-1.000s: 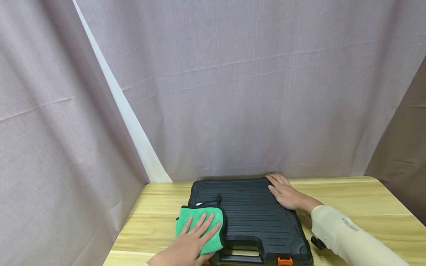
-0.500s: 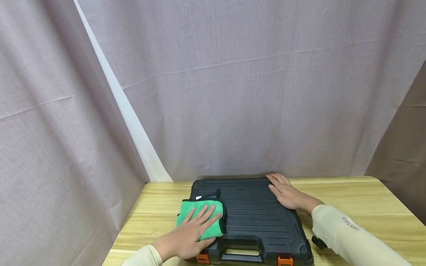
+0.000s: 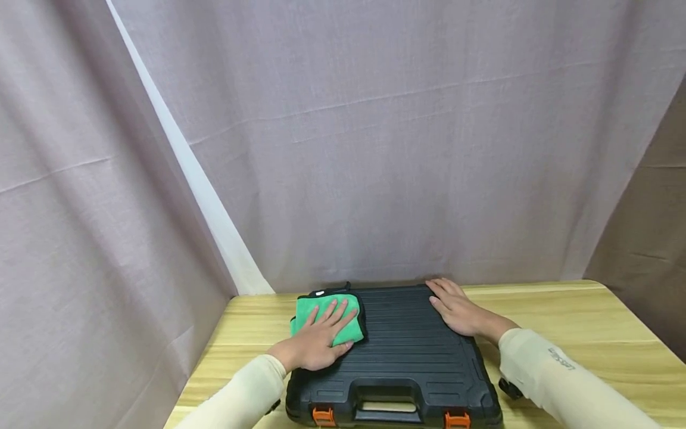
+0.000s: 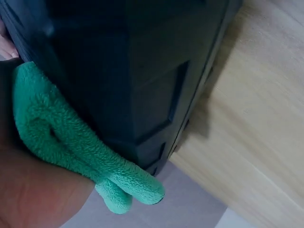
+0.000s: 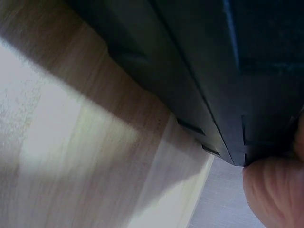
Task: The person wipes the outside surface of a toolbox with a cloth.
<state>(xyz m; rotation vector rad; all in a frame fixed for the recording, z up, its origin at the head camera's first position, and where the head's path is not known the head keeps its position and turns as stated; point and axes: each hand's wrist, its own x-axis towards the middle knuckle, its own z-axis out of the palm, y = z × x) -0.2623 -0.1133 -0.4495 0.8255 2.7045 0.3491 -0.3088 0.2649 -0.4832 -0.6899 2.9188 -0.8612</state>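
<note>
A black ribbed plastic tool case [image 3: 407,333] with a carry handle and two orange latches lies flat in the head view. On its far left part is a folded green cloth [image 3: 305,307] with black edging. My left hand [image 3: 318,342] presses the cloth down with spread, straight fingers. In the left wrist view the fluffy cloth [image 4: 71,133] hangs over the side of the case. My right hand [image 3: 458,310] rests on the case's far right corner with its fingers extended. Part of that hand [image 5: 275,190] shows at the case edge in the right wrist view.
The case stands on a light wooden table [image 3: 563,316], near its back edge. Grey-mauve curtains [image 3: 375,149] hang behind and to the left, with a pale gap [image 3: 209,196] between them. A brown curtain [image 3: 643,226] is at the right.
My left hand has slid the green cloth away from me, from the case's near left part to its far left corner, uncovering the left latch. My right hand stays on the far right corner.
</note>
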